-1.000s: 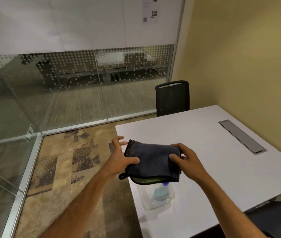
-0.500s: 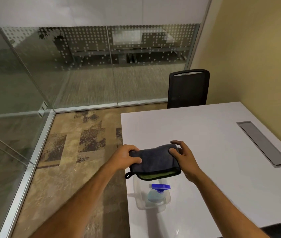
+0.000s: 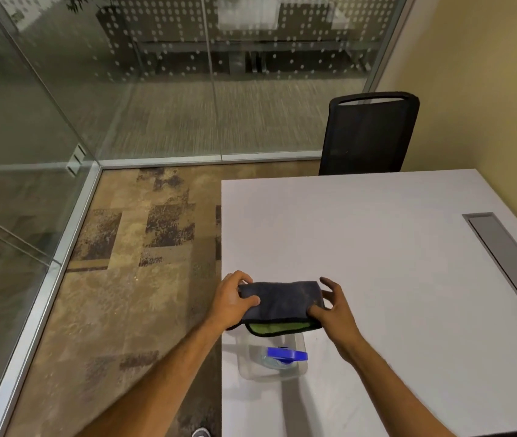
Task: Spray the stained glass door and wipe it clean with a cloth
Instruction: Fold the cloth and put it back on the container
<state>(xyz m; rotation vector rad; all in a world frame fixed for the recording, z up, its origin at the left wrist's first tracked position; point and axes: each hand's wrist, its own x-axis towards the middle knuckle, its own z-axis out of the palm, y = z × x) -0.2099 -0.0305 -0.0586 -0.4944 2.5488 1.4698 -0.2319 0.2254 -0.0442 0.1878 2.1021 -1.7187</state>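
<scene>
Cloth: we grip the folded dark-grey microfibre cloth with green lining [image 3: 279, 302] at the white table [image 3: 377, 247] edge, left hand [image 3: 233, 299] closed on its left end, right hand [image 3: 333, 307] pinching its right. Blue-capped spray bottle [image 3: 284, 357] lies just below, nearer us.

Two bare forearms rise from the bottom edge of the head view, one from the lower left and one from the lower right. Neither carries a sleeve, cuff, watch, band or glove anywhere along its visible length. Fine dark hair runs along both forearms. The left hand [image 3: 233, 302] is bare, with no ring on the fingers that show. The right hand [image 3: 334, 312] is bare as well, its fingers plain and unadorned. At the very bottom of the view, the toe of a shoe [image 3: 201, 433] shows, grey with a pale rim; the rest is cut off.
</scene>
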